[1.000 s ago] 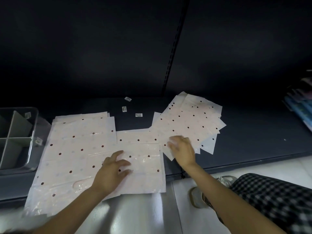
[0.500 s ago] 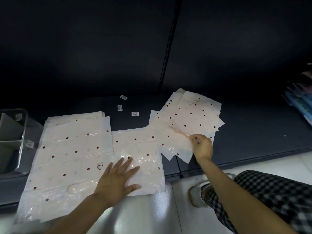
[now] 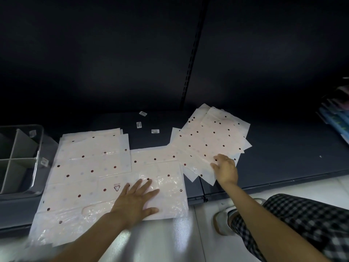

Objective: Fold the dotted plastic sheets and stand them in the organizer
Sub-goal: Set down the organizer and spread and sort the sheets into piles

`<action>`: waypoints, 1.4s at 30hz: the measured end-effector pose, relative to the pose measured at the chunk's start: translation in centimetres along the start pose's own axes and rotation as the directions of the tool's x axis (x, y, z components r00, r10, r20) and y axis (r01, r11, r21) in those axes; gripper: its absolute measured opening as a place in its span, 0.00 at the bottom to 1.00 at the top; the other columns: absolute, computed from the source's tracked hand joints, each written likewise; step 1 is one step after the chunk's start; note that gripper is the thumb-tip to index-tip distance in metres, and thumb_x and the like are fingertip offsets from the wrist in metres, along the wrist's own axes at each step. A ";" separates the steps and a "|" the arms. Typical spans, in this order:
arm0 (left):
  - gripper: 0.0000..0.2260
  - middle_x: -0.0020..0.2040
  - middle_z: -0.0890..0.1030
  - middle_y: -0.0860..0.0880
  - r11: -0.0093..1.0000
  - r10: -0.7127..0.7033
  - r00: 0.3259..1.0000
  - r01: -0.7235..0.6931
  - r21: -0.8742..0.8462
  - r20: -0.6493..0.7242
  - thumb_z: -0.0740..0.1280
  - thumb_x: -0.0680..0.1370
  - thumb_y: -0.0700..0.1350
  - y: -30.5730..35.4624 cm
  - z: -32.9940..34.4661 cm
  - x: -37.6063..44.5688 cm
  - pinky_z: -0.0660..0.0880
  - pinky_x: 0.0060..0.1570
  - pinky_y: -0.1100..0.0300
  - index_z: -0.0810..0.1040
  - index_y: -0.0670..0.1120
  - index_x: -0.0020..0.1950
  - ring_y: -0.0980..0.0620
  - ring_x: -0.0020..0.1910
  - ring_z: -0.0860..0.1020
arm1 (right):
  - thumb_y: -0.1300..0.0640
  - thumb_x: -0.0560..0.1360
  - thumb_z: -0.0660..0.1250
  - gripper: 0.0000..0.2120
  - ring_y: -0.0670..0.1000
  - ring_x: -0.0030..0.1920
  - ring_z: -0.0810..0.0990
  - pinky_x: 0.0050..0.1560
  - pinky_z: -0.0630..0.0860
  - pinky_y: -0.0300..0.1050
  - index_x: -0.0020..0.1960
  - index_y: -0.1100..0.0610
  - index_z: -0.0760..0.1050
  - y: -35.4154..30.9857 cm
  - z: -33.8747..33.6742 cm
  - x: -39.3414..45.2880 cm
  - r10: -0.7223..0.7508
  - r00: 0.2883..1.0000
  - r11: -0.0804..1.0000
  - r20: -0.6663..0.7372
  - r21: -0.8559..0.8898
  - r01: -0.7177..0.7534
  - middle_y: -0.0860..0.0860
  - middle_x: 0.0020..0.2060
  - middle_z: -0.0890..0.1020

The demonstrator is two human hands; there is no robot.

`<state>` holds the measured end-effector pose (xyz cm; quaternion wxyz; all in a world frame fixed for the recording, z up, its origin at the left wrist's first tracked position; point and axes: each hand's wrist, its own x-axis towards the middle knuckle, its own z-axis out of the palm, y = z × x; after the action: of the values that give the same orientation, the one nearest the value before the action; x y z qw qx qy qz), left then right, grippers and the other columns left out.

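Writing: the folded dotted sheet (image 3: 151,178) under the left hand bears a printed recycling triangle; its small text cannot be read. Three small barcode stickers (image 3: 155,131) lie on the dark shelf (image 3: 283,148) behind the sheets, print too small to read. The organizer carries small labels, also unreadable.
Left hand (image 3: 135,200): flat, fingers straight and spread, pressing the folded sheet down near its front edge.
Right hand (image 3: 225,170): fingers bent onto the front edge of the fanned pile (image 3: 211,137), touching its top sheet; whether it pinches a sheet I cannot tell.
Sheets: a large flat stack (image 3: 88,167) lies to the left, its front overhanging the shelf lip; the folded sheet overlaps its right part; the fanned pile sits at an angle to the right, touching the folded sheet's far corner.
Organizer (image 3: 18,159): clear, grey dividers, at the left frame edge just beside the large stack.
Open room: bare shelf right of the fanned pile; white floor (image 3: 188,242) in front.
Change: half a second ago the right hand was closed at the pile's lower right corner; now it reaches onto the pile. The left hand has stayed flat.
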<state>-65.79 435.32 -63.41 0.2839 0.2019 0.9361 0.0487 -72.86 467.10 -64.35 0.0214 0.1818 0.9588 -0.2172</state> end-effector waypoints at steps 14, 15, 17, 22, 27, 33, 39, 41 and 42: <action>0.23 0.74 0.61 0.60 0.977 -0.028 0.975 -0.021 -0.214 -0.221 0.54 0.77 0.65 0.1 -1.5 0.1 0.50 0.73 0.59 0.62 0.63 0.72 0.57 0.75 0.56 | 0.60 0.81 0.54 0.05 0.56 0.39 0.81 0.43 0.79 0.53 0.47 0.55 0.65 -4.8 0.5 -2.3 -0.163 0.986 0.881 0.027 0.454 0.133 0.58 0.40 0.80; 0.23 0.72 0.66 0.59 0.941 -0.056 0.963 -0.038 -0.336 -0.265 0.56 0.77 0.63 0.2 -1.9 0.1 0.56 0.70 0.62 0.64 0.62 0.72 0.57 0.72 0.61 | 0.58 0.82 0.53 0.05 0.55 0.40 0.81 0.43 0.78 0.51 0.47 0.53 0.63 -5.7 0.8 -3.0 -0.240 0.969 0.885 0.060 0.424 0.192 0.57 0.41 0.80; 0.23 0.66 0.73 0.57 0.751 -0.166 0.946 -0.061 -0.657 -0.278 0.61 0.76 0.61 0.3 -2.9 -0.2 0.63 0.63 0.62 0.64 0.62 0.70 0.57 0.64 0.70 | 0.55 0.82 0.53 0.06 0.57 0.39 0.78 0.40 0.75 0.49 0.46 0.48 0.60 -7.7 1.4 -4.7 -0.370 0.919 0.879 0.134 0.370 0.300 0.56 0.42 0.81; 0.27 0.55 0.80 0.52 -0.100 -0.346 0.938 -0.043 -0.994 -0.005 0.61 0.72 0.64 -0.4 -5.1 -0.6 0.76 0.51 0.55 0.70 0.52 0.66 0.50 0.55 0.79 | 0.53 0.82 0.54 0.11 0.51 0.58 0.77 0.56 0.73 0.44 0.59 0.57 0.69 -11.2 3.3 -8.9 -0.630 0.738 0.764 0.242 0.360 0.535 0.48 0.63 0.77; 0.13 0.49 0.81 0.42 -0.162 -0.550 0.834 -0.161 -0.973 -0.047 0.66 0.77 0.36 -2.8 -5.1 -1.5 0.78 0.38 0.53 0.74 0.40 0.62 0.38 0.52 0.79 | 0.50 0.80 0.59 0.13 0.49 0.52 0.80 0.55 0.74 0.43 0.59 0.56 0.72 -12.5 3.7 -10.9 -0.687 0.664 0.716 0.296 0.434 0.547 0.48 0.57 0.80; 0.21 0.49 0.81 0.47 0.291 -0.338 0.926 -0.069 -0.954 -0.170 0.65 0.75 0.31 -4.6 -5.7 -3.3 0.79 0.42 0.56 0.73 0.47 0.65 0.51 0.44 0.80 | 0.43 0.74 0.66 0.18 0.33 0.42 0.71 0.45 0.68 0.37 0.62 0.44 0.70 -13.5 2.0 -9.5 -0.572 0.798 0.776 0.190 0.439 0.452 0.25 0.46 0.72; 0.07 0.39 0.83 0.56 0.552 0.098 0.993 -0.106 -0.827 -0.061 0.68 0.76 0.35 -4.0 -10.3 -4.0 0.72 0.39 0.69 0.80 0.47 0.48 0.58 0.40 0.80 | 0.48 0.70 0.72 0.11 0.42 0.58 0.70 0.56 0.65 0.32 0.51 0.50 0.80 -15.7 -0.3 -7.3 -0.691 0.626 0.710 0.361 0.502 0.494 0.46 0.56 0.78; 0.06 0.38 0.80 0.57 0.671 -0.159 0.947 -0.103 -0.735 -0.278 0.69 0.76 0.38 -3.7 -11.1 -3.4 0.70 0.38 0.72 0.79 0.50 0.46 0.55 0.41 0.77 | 0.50 0.75 0.68 0.18 0.49 0.36 0.69 0.38 0.65 0.40 0.34 0.62 0.70 -15.9 -0.1 -7.0 -0.624 0.707 0.708 0.332 0.623 0.332 0.53 0.33 0.72; 0.08 0.42 0.80 0.57 0.760 -0.310 0.845 -0.056 -0.648 -0.436 0.69 0.76 0.38 -3.5 -11.2 -3.2 0.69 0.42 0.70 0.78 0.50 0.50 0.54 0.44 0.76 | 0.51 0.77 0.65 0.19 0.48 0.33 0.66 0.36 0.63 0.42 0.34 0.63 0.67 -15.8 0.1 -6.9 -0.561 0.770 0.708 0.303 0.657 0.258 0.52 0.31 0.69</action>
<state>-70.82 431.07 -53.13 0.0748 0.0056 0.9153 0.3958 -72.07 451.43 -57.10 0.1521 -0.1064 0.8238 -0.5356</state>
